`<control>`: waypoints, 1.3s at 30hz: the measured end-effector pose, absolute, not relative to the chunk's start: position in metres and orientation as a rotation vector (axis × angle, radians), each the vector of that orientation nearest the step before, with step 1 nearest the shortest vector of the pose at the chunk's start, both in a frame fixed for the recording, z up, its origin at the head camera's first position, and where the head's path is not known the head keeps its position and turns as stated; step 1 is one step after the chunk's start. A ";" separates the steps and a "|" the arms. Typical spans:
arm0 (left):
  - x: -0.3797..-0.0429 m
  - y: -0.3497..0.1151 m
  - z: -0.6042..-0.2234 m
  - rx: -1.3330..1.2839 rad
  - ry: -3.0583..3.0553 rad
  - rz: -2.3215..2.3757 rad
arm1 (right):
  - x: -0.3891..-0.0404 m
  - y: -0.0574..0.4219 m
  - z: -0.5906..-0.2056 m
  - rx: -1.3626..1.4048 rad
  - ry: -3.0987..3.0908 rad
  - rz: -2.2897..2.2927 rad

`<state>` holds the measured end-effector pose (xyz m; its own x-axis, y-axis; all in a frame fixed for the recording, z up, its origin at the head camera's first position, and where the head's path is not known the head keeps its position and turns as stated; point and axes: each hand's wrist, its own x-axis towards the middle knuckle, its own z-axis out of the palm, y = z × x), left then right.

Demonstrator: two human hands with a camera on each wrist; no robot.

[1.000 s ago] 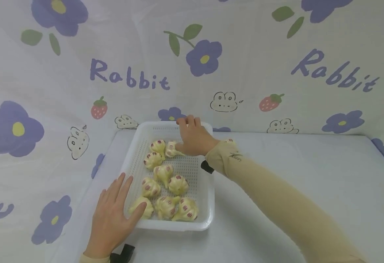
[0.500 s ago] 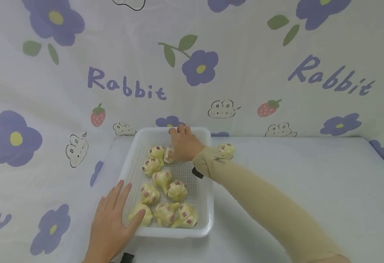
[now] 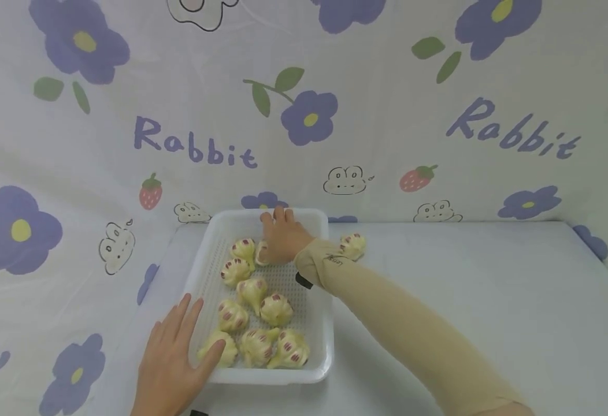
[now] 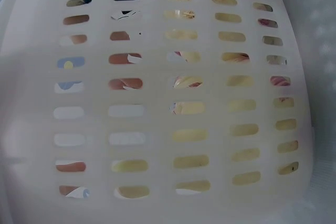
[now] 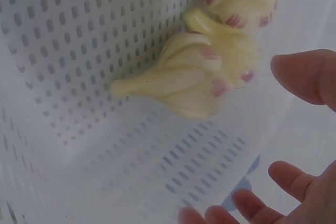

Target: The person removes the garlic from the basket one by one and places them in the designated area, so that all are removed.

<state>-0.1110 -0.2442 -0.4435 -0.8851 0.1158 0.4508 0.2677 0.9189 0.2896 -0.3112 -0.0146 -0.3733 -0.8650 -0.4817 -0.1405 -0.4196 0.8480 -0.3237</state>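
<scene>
Right wrist: foremost garlic bulb in basket, near right hand but apart.

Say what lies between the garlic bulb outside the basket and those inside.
Head view: the basket's right wall, plus the right hand, its sleeve crossing above that wall.

Head view high, facing forward-down; wrist views close; all share basket.
</scene>
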 end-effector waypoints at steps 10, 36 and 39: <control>-0.110 -0.245 -0.445 -0.261 -2.672 -0.483 | -0.312 -0.022 -0.387 -0.663 2.775 -0.410; -0.103 -0.242 -0.446 -0.257 -2.649 -0.499 | -0.316 -0.043 -0.426 -0.729 2.749 -0.316; -0.103 -0.243 -0.447 -0.254 -2.650 -0.507 | -0.321 -0.045 -0.433 -0.728 2.741 -0.301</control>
